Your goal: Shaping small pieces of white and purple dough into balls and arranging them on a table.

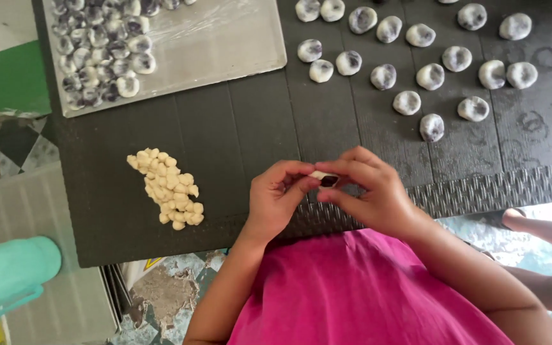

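Both my hands are closed on one dough piece (324,178) at the near edge of the dark table (237,128): my left hand (277,198) pinches its left side, my right hand (368,191) cups and pinches the other. A dark filling shows at its open end, so I judge this piece not yet sealed. Finished work: speckled filled balls (430,76) lie spaced in rows at the far right, and more are packed on the metal tray (225,45). Outstanding: a heap of plain dough bits (167,188) lies left of my hands, untouched. I judge the job well advanced but not complete.
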